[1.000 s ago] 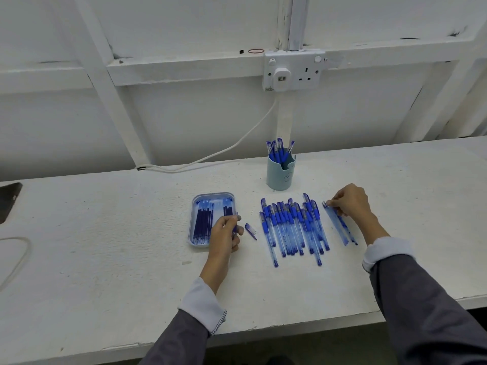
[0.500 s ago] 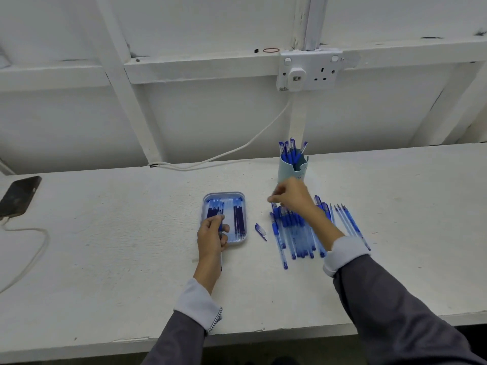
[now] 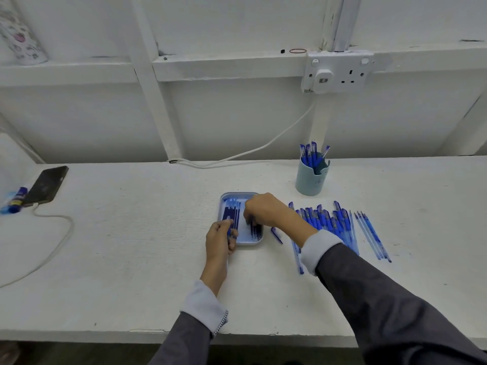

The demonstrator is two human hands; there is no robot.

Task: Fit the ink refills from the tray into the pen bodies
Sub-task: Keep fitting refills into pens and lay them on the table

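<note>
A light blue tray [image 3: 241,243] lies on the white table and holds dark blue ink refills [image 3: 232,214] in two groups. My right hand [image 3: 264,209] reaches over the tray, and its fingertips pinch an ink refill of the right group [image 3: 257,231]. My left hand [image 3: 220,239] rests at the tray's front left corner and grips a blue pen body [image 3: 229,231]. A row of several blue pens [image 3: 326,222] lies to the right of the tray, partly hidden by my right forearm. A small blue pen part [image 3: 276,235] lies between the tray and the row.
A pale blue cup [image 3: 312,177] with several pens stands behind the row. Three thin pens [image 3: 371,233] lie apart at the right. A phone [image 3: 47,185] with its cable [image 3: 56,246] and a glue stick [image 3: 15,200] lie at the far left. A wall socket [image 3: 337,72] hangs above.
My right hand has moved left from the pen row to the tray and come down on the refills. The left hand has stayed at the tray with the pen body.
</note>
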